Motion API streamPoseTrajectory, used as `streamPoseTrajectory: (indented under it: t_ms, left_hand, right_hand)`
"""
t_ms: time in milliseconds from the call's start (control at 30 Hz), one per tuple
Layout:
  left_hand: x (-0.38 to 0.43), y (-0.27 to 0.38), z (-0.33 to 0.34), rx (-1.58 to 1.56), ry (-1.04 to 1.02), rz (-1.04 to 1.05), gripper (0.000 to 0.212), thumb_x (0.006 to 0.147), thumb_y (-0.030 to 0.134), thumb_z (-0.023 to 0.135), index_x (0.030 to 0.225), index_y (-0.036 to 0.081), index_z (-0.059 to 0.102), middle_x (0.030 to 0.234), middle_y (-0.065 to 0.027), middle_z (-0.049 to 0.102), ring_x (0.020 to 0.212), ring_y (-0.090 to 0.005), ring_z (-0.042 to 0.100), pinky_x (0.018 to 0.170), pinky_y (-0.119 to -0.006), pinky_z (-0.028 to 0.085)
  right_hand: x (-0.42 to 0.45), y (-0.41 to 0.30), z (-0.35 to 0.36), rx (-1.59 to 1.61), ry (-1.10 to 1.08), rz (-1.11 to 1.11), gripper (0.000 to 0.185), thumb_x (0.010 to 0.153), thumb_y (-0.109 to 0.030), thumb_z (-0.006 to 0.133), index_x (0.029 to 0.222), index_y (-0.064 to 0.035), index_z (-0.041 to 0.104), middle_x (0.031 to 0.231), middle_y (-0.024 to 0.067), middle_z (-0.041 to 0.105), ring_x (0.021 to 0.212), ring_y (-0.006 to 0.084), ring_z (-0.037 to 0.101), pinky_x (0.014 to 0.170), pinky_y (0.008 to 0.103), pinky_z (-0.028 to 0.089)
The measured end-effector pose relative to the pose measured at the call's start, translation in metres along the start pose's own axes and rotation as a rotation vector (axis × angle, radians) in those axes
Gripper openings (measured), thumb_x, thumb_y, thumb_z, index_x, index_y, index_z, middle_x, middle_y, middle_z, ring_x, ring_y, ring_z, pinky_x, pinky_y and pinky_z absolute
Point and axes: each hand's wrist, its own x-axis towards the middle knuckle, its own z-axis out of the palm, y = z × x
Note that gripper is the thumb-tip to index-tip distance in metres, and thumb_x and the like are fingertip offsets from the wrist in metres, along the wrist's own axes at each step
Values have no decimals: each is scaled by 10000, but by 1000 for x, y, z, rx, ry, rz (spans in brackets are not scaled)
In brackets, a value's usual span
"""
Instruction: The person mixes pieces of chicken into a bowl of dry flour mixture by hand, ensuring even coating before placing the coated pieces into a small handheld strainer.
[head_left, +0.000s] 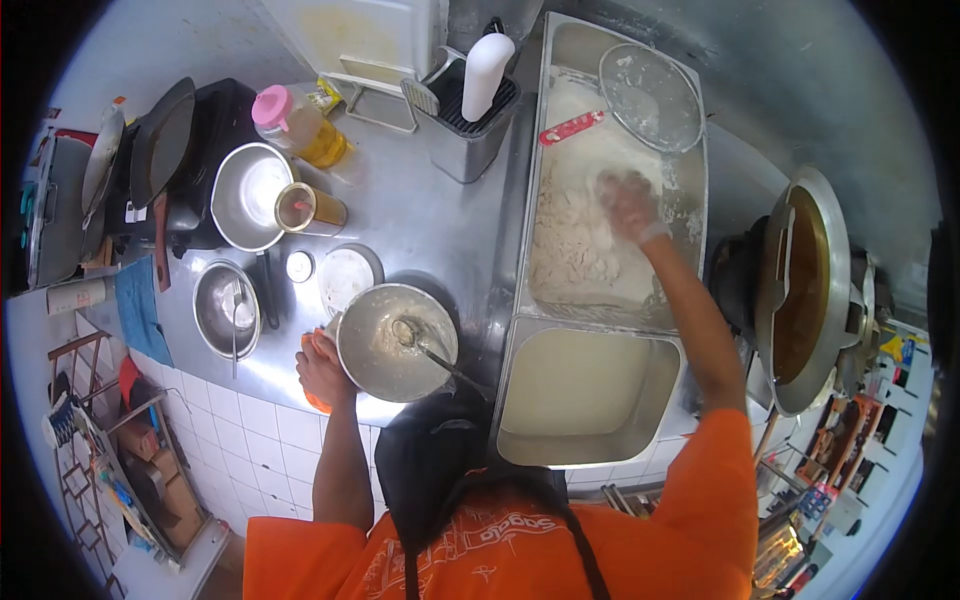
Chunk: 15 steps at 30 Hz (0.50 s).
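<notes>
My right hand (631, 202), in what looks like a clear glove, is over a deep steel pan of flour (559, 176); motion blurs its fingers. Clumpy, flour-covered pieces (574, 244) lie left of it. A round mesh sieve (651, 97) and a red-handled tool (571, 128) rest at the pan's far end. My left hand (324, 371) grips an orange cloth (315, 401) on the counter, beside a metal bowl (367, 367) holding pale batter residue and a ladle (435, 356). Nearer me than the flour stands a steel pan of pale liquid (577, 382).
A large wok of brown oil (806, 285) stands at right. On the steel counter (420, 225) are a saucepan (251, 195), a tin can (322, 211), a bowl with a fork (214, 311), an oil jug (300, 135) and a utensil holder (465, 150). Frying pans (161, 142) stand far left.
</notes>
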Motion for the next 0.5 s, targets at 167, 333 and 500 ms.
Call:
streamPoseTrajectory:
  t_ms: [167, 333, 500]
  left_hand:
    - [2, -9, 9, 12, 43, 10, 583, 1063, 536, 321, 1269, 95, 641, 1021, -198, 672, 955, -430, 663, 826, -564, 501]
    - [-2, -18, 2, 50, -33, -53, 609, 1061, 548, 307, 1301, 94, 635, 1071, -206, 668, 987, -424, 660, 859, -560, 496]
    - [-2, -11, 0, 15, 6, -40, 607, 1061, 547, 302, 1273, 94, 645, 1062, -201, 663, 988, -419, 658, 857, -562, 498]
  right_hand:
    - [46, -27, 45, -140, 411, -88, 483, 925, -247, 605, 1386, -102, 617, 1584, 210, 441, 1484, 435, 372, 1223, 559, 295]
    - [-14, -97, -2, 198, -20, -319, 510, 884, -399, 669, 1303, -115, 615, 1513, 200, 492, 1437, 428, 409, 1163, 679, 287]
    - [-26, -27, -48, 42, -189, -66, 743, 925, -544, 620, 1524, -133, 464, 1657, 198, 293, 1550, 481, 153, 1139, 796, 171]
